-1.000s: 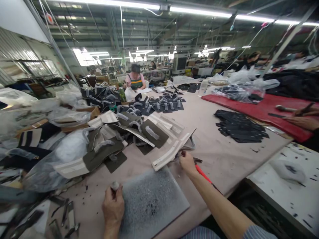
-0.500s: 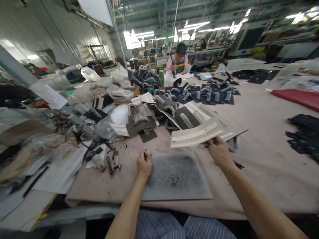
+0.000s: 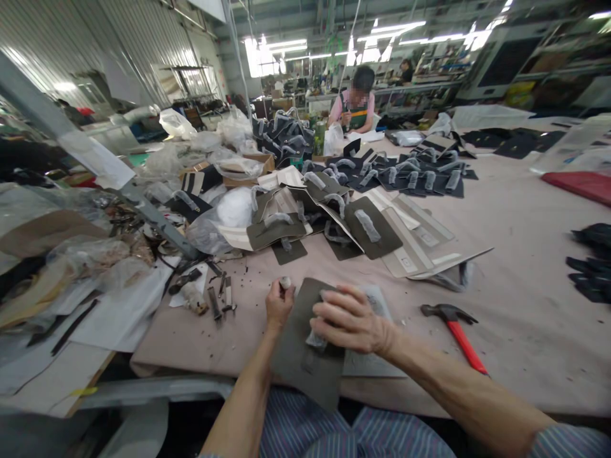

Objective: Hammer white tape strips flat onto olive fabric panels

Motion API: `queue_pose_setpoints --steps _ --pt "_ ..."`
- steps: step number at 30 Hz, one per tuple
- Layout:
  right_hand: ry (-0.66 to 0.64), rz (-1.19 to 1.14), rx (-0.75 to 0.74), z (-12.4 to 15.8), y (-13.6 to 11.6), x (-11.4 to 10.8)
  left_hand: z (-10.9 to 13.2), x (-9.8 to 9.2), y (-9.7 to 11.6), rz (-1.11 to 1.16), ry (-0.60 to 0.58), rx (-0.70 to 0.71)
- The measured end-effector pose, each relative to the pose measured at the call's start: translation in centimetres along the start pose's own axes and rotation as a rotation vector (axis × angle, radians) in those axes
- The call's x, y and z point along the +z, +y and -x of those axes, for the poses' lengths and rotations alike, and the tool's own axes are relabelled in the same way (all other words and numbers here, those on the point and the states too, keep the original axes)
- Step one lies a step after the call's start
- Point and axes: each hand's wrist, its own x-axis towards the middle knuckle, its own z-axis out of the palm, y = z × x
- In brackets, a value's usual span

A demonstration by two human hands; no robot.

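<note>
My left hand [image 3: 279, 308] is closed around a small piece with a round, pale end [image 3: 285, 282]; the rest of it is hidden in the fist. Just right of it, a dark grey-brown panel [image 3: 298, 346] lies partly over a speckled grey board [image 3: 377, 362], its lower corner reaching past the table's front edge. The panel carries a plastic-wrapped handle [image 3: 315, 341]. Across that handle lies my right hand [image 3: 356, 318], fingers spread apart and slightly blurred, covering its middle. Farther right a claw hammer [image 3: 458, 334] with a red grip rests on the cloth.
A pile of similar panels with wrapped handles [image 3: 375, 226] spreads beyond the board. Small tools [image 3: 222, 299] lie to the left, near a slanting metal post [image 3: 138, 203] and plastic bags. Across the table sits another person [image 3: 353, 108]. Dark pieces [image 3: 592, 261] lie far right.
My right hand has brought the panel left and toward me onto the board, turning its dark handle side up. The hammer has come into sight. My left hand keeps its grip.
</note>
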Motion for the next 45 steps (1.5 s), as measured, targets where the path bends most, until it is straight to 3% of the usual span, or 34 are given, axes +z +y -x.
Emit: queue_pose_setpoints --steps 3,5,7,10,15,18,21,26,35,41,45 --pt "-0.277 -0.168 -0.025 3.6 -2.6 0.7 0.0 0.1 -0.3 -0.049 -0.013 0.050" --pt "-0.456 -0.291 0.142 5.8 -4.3 0.5 0.0 0.1 -0.3 -0.044 -0.016 0.050" --pt "-0.510 -0.371 0.374 7.3 -5.6 0.1 0.0 0.2 -0.3 -0.028 -0.016 0.045" --pt "-0.442 -0.482 0.594 7.9 -6.7 0.3 -0.1 0.0 -0.3 0.005 -0.021 0.034" --pt "-0.310 -0.589 0.747 7.3 -8.0 1.9 -0.1 0.1 0.8 0.211 -0.029 -0.055" --pt "-0.265 -0.621 0.822 7.1 -8.5 2.4 0.2 1.3 2.4 0.453 -0.114 -0.113" --pt "-0.262 -0.629 0.859 6.8 -8.7 2.4 0.8 3.1 3.4 0.558 -0.240 -0.140" --pt "-0.258 -0.620 0.889 6.7 -8.8 2.7 1.5 4.7 2.7 0.476 -0.327 -0.094" --pt "-0.213 -0.579 0.927 7.4 -9.6 3.3 1.6 4.6 2.5 0.384 -0.325 -0.047" --pt "-0.207 -0.551 0.898 7.4 -9.6 3.2 1.6 4.7 2.8 0.347 -0.330 -0.032" --pt "-0.247 -0.504 0.847 7.1 -9.6 2.5 1.8 4.7 3.3 0.205 -0.326 0.027"
